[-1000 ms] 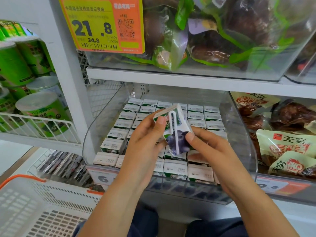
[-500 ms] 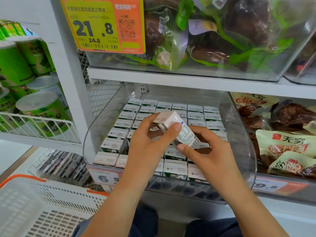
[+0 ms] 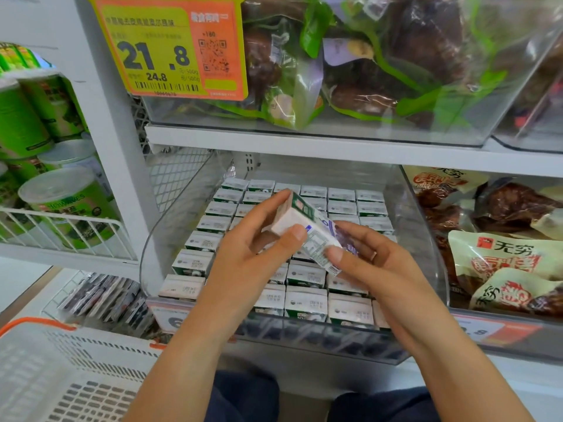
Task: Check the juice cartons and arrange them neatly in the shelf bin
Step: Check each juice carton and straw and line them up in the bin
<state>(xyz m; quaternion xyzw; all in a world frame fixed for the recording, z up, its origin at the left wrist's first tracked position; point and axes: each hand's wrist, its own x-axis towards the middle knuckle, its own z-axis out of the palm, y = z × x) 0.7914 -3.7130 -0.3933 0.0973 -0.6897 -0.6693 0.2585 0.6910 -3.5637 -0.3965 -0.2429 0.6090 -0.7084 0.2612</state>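
- Juice carton [image 3: 307,229] tipped flatter than a second ago, over the bin [image 3: 426,239] centre.
- Left hand [image 3: 243,257] and right hand [image 3: 371,263] fingers grip it.
- Carton print blurred.

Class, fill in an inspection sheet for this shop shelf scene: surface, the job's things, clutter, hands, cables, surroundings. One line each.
Surface: white shelf above the clear shelf bin.
Job's things: rows of juice cartons standing in the bin; one held carton tilted above them.
Clutter: nothing seen.
Hands: left hand and right hand both grip the held carton.
Cables: nothing seen.
Surroundings: price tag, green cans left, snack packets right, white basket below.
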